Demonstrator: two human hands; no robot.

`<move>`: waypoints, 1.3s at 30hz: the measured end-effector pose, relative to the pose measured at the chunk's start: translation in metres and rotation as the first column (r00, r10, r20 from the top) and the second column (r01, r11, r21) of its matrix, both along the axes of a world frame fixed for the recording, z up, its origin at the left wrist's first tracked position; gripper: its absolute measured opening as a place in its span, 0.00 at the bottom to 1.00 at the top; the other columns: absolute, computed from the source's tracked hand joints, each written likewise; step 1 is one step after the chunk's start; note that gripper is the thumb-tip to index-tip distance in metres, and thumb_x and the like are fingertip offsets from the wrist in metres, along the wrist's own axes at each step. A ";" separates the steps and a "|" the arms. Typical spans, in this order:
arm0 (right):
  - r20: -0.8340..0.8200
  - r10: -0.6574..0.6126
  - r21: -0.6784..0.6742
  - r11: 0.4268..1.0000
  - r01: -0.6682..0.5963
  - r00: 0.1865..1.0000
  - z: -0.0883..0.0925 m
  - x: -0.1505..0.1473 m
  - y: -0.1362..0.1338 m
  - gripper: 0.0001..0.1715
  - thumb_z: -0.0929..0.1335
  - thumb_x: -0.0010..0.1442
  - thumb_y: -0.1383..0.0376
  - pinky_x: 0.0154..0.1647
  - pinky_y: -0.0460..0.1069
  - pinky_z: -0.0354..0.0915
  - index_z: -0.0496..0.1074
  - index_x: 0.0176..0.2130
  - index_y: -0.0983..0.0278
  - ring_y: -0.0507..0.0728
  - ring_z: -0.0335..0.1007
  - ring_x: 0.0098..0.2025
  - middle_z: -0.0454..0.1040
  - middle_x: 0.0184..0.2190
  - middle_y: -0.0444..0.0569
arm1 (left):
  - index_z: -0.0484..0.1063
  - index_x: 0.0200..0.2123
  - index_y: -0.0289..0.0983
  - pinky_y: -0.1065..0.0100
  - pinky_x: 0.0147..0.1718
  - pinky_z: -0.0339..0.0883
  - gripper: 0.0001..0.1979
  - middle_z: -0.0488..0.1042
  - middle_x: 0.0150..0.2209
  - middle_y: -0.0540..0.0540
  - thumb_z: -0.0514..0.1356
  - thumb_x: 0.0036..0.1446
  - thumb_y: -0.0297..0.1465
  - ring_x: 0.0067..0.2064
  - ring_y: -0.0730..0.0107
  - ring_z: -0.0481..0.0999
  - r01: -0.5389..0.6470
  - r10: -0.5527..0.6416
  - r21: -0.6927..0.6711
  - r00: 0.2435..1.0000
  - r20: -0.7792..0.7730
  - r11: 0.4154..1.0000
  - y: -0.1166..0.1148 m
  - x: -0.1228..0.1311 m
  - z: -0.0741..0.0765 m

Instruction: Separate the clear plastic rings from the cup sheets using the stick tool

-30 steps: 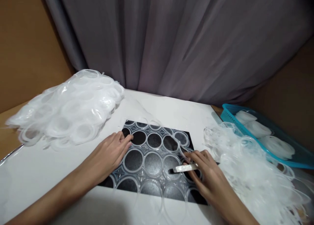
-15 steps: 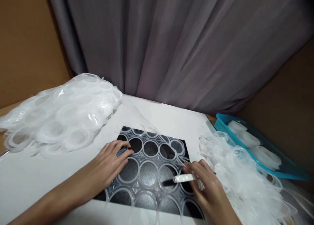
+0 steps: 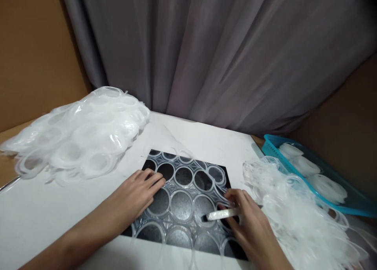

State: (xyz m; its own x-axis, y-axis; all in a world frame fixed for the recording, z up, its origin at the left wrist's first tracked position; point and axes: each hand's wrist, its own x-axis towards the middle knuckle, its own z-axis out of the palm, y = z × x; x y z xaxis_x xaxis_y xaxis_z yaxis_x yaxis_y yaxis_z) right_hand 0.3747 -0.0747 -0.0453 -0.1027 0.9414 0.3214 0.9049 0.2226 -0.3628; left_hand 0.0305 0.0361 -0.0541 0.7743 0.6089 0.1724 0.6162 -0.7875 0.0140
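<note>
A clear plastic sheet (image 3: 191, 201) patterned with round rings lies over a black board (image 3: 126, 231). My left hand (image 3: 141, 191) rests on the sheet's left side, fingers bent slightly apart, holding nothing. At the right edge my right hand (image 3: 247, 215) is closed around a slim white tool (image 3: 222, 214) with a dark end pointing left over the sheet; its exact kind is unclear. The thumb and forefinger of that hand are also at a raised, curled strip of the sheet's rings (image 3: 219, 187). My right palm hides part of the board.
On the left is a large heap of ringed clear plastic sheets (image 3: 85, 132). A tangled pile of plastic offcuts (image 3: 294, 211) lies right of my hand, beside a blue basket (image 3: 272, 144) with stacked white translucent discs (image 3: 326, 187). A grey curtain (image 3: 188, 54) hangs behind the white table (image 3: 203, 134).
The whole view has shifted slightly. My right hand has turned a little, and the white tool's dark end now sits lower over the sheet. My left hand stays at the left side.
</note>
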 end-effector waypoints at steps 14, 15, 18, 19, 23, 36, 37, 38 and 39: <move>0.110 0.102 -0.020 0.995 -0.101 0.989 0.005 0.006 0.002 0.20 0.61 0.71 0.69 0.40 0.59 0.71 0.78 0.52 0.58 0.65 0.72 0.43 0.80 0.43 0.54 | 0.68 0.57 0.36 0.51 0.60 0.61 0.16 0.72 0.54 0.40 0.47 0.76 0.35 0.57 0.53 0.69 -0.068 0.084 -0.113 0.985 0.150 0.991 -0.002 -0.001 0.005; 0.108 0.104 -0.001 0.995 -0.104 0.989 0.007 0.007 0.002 0.19 0.61 0.71 0.69 0.40 0.59 0.71 0.78 0.51 0.59 0.65 0.73 0.44 0.80 0.43 0.54 | 0.68 0.57 0.36 0.50 0.60 0.61 0.16 0.71 0.54 0.40 0.48 0.76 0.36 0.58 0.52 0.69 -0.071 0.090 -0.128 0.985 0.149 0.989 -0.002 -0.002 0.005; 0.107 0.121 0.016 0.992 -0.124 0.987 0.015 0.007 0.000 0.17 0.61 0.72 0.67 0.41 0.59 0.71 0.77 0.48 0.59 0.65 0.73 0.43 0.81 0.43 0.53 | 0.67 0.58 0.39 0.53 0.58 0.65 0.15 0.69 0.56 0.41 0.50 0.75 0.38 0.60 0.53 0.68 -0.041 0.072 -0.196 0.986 0.151 0.980 0.000 -0.007 0.007; 0.103 0.127 -0.002 0.992 -0.128 0.987 0.019 0.007 0.000 0.16 0.61 0.72 0.66 0.40 0.59 0.71 0.77 0.46 0.59 0.64 0.73 0.42 0.81 0.42 0.53 | 0.67 0.58 0.40 0.54 0.57 0.66 0.15 0.69 0.57 0.41 0.50 0.75 0.38 0.60 0.53 0.68 -0.031 0.064 -0.212 0.987 0.150 0.977 0.001 -0.008 0.008; 0.080 0.104 -0.056 0.993 -0.099 0.991 0.030 0.005 -0.001 0.15 0.61 0.74 0.64 0.41 0.59 0.70 0.76 0.41 0.59 0.63 0.71 0.42 0.79 0.41 0.52 | 0.69 0.53 0.43 0.57 0.49 0.71 0.12 0.69 0.55 0.41 0.49 0.74 0.35 0.59 0.52 0.68 -0.042 0.067 -0.194 0.989 0.130 0.980 0.003 -0.009 0.014; 0.154 0.109 -0.089 0.991 -0.096 0.982 0.023 0.024 -0.013 0.13 0.71 0.68 0.56 0.37 0.55 0.75 0.80 0.51 0.54 0.63 0.74 0.43 0.80 0.41 0.51 | 0.74 0.53 0.44 0.61 0.42 0.74 0.13 0.75 0.53 0.43 0.50 0.75 0.33 0.56 0.54 0.75 -0.018 0.020 -0.016 0.981 0.193 1.000 -0.018 -0.013 0.015; 0.104 0.116 -0.118 0.988 -0.103 0.988 0.024 0.022 -0.013 0.14 0.71 0.68 0.55 0.38 0.55 0.75 0.80 0.51 0.54 0.63 0.74 0.42 0.80 0.40 0.51 | 0.75 0.52 0.45 0.61 0.42 0.73 0.14 0.75 0.53 0.44 0.50 0.75 0.33 0.56 0.54 0.75 -0.020 0.024 -0.024 0.982 0.186 1.000 -0.018 -0.015 0.015; 0.060 0.117 -0.144 0.984 -0.108 0.991 0.024 0.020 -0.013 0.15 0.71 0.68 0.55 0.38 0.56 0.75 0.80 0.52 0.55 0.63 0.75 0.42 0.79 0.39 0.51 | 0.75 0.52 0.46 0.62 0.42 0.73 0.14 0.76 0.53 0.44 0.50 0.75 0.33 0.55 0.55 0.76 -0.022 0.028 -0.033 0.983 0.179 0.999 -0.017 -0.016 0.014; 0.027 0.119 -0.168 0.979 -0.113 0.993 0.025 0.019 -0.013 0.15 0.71 0.69 0.55 0.39 0.56 0.75 0.79 0.53 0.55 0.63 0.75 0.42 0.79 0.39 0.51 | 0.76 0.52 0.46 0.62 0.42 0.73 0.14 0.76 0.53 0.45 0.51 0.75 0.34 0.55 0.55 0.76 -0.021 0.027 -0.038 0.985 0.173 0.999 -0.017 -0.018 0.013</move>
